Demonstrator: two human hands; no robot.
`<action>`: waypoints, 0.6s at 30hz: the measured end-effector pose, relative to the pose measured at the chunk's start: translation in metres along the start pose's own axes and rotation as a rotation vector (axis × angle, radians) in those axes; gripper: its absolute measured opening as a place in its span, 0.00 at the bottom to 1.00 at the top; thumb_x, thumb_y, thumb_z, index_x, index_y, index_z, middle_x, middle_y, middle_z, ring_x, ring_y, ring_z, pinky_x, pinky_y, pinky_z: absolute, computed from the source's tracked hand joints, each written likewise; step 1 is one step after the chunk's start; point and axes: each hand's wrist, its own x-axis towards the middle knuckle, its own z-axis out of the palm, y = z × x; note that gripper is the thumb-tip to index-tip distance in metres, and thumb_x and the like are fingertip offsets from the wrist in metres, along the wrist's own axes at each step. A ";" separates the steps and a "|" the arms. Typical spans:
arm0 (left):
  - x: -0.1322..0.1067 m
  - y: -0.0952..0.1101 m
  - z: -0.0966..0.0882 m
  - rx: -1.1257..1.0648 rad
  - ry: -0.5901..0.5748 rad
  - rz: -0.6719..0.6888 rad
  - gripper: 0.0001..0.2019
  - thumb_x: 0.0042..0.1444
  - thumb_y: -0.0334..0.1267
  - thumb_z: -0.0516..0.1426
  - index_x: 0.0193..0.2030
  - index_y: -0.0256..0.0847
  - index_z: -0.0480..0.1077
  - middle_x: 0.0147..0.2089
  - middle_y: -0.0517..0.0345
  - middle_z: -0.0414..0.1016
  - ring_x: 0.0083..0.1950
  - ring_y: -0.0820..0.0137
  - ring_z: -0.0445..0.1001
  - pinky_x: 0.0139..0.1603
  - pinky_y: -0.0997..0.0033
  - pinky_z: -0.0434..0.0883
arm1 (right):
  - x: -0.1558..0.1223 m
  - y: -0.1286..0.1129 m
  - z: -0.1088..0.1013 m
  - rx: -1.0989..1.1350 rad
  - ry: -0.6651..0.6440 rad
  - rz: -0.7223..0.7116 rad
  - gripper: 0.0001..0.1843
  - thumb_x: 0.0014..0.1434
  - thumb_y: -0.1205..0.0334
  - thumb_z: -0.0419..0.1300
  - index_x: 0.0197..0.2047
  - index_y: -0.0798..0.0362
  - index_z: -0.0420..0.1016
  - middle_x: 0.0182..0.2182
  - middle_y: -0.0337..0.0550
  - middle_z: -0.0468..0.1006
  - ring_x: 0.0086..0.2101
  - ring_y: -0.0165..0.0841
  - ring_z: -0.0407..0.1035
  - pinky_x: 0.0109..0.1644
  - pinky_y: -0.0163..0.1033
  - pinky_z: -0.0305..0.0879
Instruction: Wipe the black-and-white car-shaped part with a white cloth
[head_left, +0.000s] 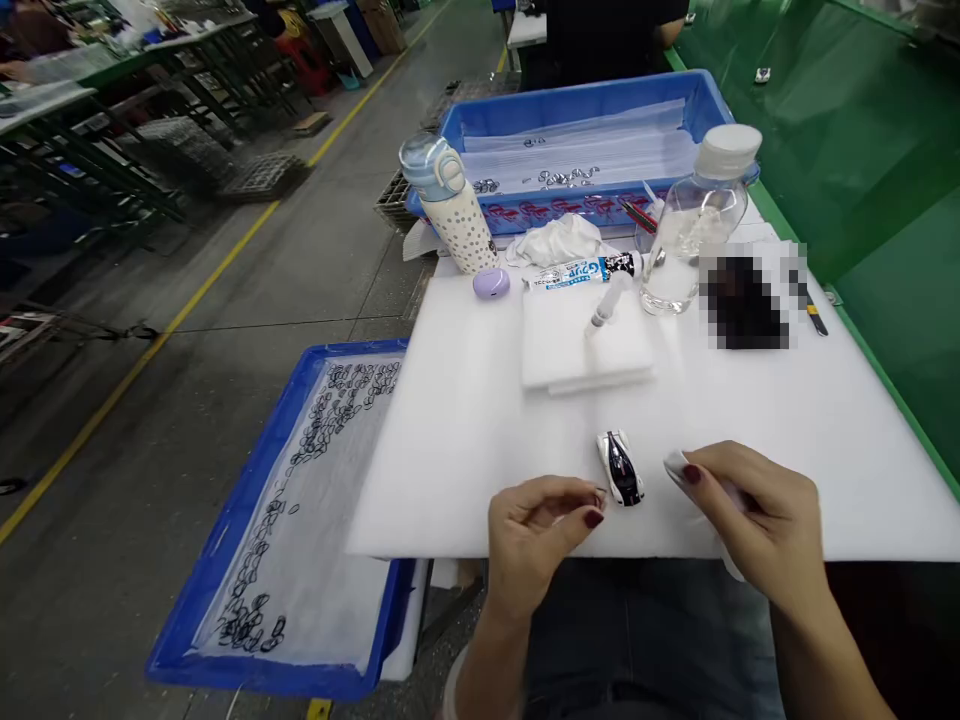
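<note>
A small white-and-black toy car (620,467) rests on the white foam-topped table, close to its front edge. My left hand (536,535) is just left of the car, thumb and forefinger pinched on something tiny that I cannot make out. To the right of the car, my right hand (757,520) is closed on a white cloth-like piece (676,466). Part of this piece shows at the fingertips, and more white shows under the palm. Neither hand is seen touching the car.
Behind the car are a foam pad (585,350) with a small syringe-like tube (609,305), a glue tube (574,273), a purple case (491,284), a bottle (459,215) and a clear jar (694,230). Blue trays (225,530) with small dark parts stand left and behind.
</note>
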 end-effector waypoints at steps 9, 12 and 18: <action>0.006 -0.008 0.020 0.889 0.015 0.619 0.07 0.59 0.28 0.62 0.43 0.39 0.78 0.37 0.53 0.81 0.38 0.67 0.79 0.38 0.68 0.79 | -0.003 0.006 0.013 -0.080 -0.038 0.039 0.05 0.64 0.66 0.60 0.38 0.50 0.78 0.29 0.39 0.78 0.25 0.27 0.68 0.27 0.34 0.64; 0.005 -0.012 0.023 0.953 0.014 0.687 0.07 0.60 0.29 0.61 0.44 0.39 0.78 0.36 0.54 0.79 0.36 0.68 0.78 0.36 0.69 0.78 | -0.001 0.006 0.013 -0.103 -0.091 0.052 0.06 0.65 0.65 0.59 0.39 0.51 0.78 0.29 0.39 0.78 0.24 0.27 0.68 0.26 0.33 0.63; 0.003 -0.016 0.024 0.996 0.044 0.685 0.07 0.60 0.31 0.62 0.45 0.40 0.76 0.37 0.54 0.77 0.37 0.68 0.77 0.37 0.69 0.77 | 0.000 0.009 0.018 -0.172 -0.190 0.065 0.07 0.65 0.62 0.59 0.40 0.53 0.78 0.32 0.41 0.78 0.26 0.28 0.72 0.27 0.33 0.66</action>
